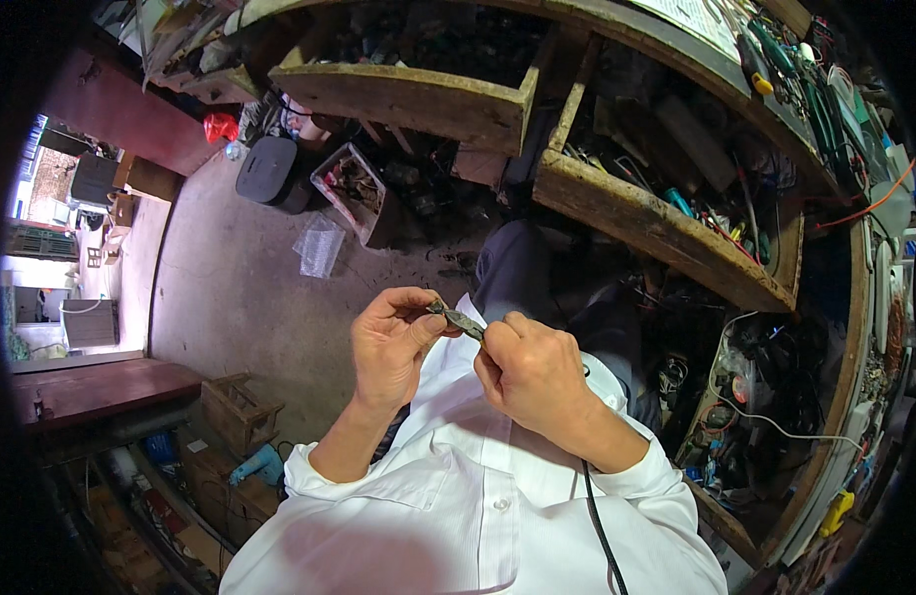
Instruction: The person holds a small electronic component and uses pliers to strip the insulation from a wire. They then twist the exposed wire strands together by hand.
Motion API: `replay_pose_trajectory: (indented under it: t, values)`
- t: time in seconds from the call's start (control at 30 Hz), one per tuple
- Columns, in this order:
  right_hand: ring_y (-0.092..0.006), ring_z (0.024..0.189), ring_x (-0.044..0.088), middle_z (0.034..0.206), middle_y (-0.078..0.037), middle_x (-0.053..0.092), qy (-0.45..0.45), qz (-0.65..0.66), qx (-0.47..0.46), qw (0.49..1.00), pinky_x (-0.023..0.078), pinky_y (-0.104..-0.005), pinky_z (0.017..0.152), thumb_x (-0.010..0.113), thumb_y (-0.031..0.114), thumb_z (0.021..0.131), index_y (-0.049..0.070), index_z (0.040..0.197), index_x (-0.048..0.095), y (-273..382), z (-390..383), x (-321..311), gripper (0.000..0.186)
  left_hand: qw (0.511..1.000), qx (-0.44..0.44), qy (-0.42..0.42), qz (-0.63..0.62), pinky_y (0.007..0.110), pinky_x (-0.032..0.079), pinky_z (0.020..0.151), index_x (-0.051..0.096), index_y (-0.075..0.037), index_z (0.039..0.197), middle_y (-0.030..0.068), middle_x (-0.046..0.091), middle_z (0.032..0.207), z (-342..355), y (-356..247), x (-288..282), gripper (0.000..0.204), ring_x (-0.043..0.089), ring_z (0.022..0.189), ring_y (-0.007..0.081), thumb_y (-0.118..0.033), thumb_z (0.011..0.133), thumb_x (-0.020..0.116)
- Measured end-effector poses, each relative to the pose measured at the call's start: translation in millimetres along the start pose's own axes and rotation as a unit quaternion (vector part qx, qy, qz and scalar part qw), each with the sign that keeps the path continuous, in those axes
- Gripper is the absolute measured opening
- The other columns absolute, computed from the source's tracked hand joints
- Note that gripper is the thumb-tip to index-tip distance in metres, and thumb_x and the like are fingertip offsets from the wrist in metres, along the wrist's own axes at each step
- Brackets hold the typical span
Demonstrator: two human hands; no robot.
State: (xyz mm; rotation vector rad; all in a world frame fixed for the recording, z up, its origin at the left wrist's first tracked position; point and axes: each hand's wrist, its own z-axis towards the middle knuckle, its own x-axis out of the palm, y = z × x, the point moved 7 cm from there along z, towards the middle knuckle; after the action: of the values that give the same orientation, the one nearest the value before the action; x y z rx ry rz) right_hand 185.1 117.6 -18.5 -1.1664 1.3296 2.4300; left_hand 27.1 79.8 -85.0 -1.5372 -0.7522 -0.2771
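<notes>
Left hand (pixel 388 347) and right hand (pixel 537 372) gripped a dark object (pixel 466 323) above the white shirt (pixel 408 535); a wooden drawer (pixel 656 225) projected beyond the shirt.

The held piece (pixel 465 323) looks metallic — matt (shirt (pixel 418 531), cloth).

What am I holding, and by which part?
A slim dark tool, possibly pliers: your left hand pinches one end, your right hand grips the other.

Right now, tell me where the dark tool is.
In the head view, the dark tool is near the centre, between the fingertips of the left hand and the closed right hand, in front of the white shirt.
</notes>
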Motion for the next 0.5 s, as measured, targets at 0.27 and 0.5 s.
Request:
replay_pose_trajectory:
  t: [0.27, 0.5]
  values:
    - [-0.0215, 0.043, 0.049, 0.054, -0.010, 0.049, 0.014, 0.188, 0.078, 0.979, 0.038, -0.0341, 0.043, 0.067, 0.003, 0.076, 0.000, 0.063, 0.050, -21, -1, 13, 0.021, 1.000, -0.004, -0.006, 0.000, 0.036, 0.063, 0.082, 0.060, 0.007, 0.111, 0.0159, 0.068, 0.100, 0, -3, 3, 0.024, 0.071, 0.086, 0.0225, 0.010, 0.089, 0.067]
    - [-0.0057, 0.047, 0.038, 0.056, 0.003, 0.043, 0.179, 0.493, 0.352, 0.775, 0.027, -0.0274, 0.041, 0.064, 0.008, 0.089, 0.006, 0.061, 0.050, -46, -20, 48, 0.031, 0.997, -0.072, 0.014, -0.033, 0.035, 0.063, 0.079, 0.061, 0.006, 0.111, 0.0151, 0.069, 0.096, 2, 6, 0, 0.021, 0.072, 0.084, 0.0221, 0.005, 0.091, 0.066]
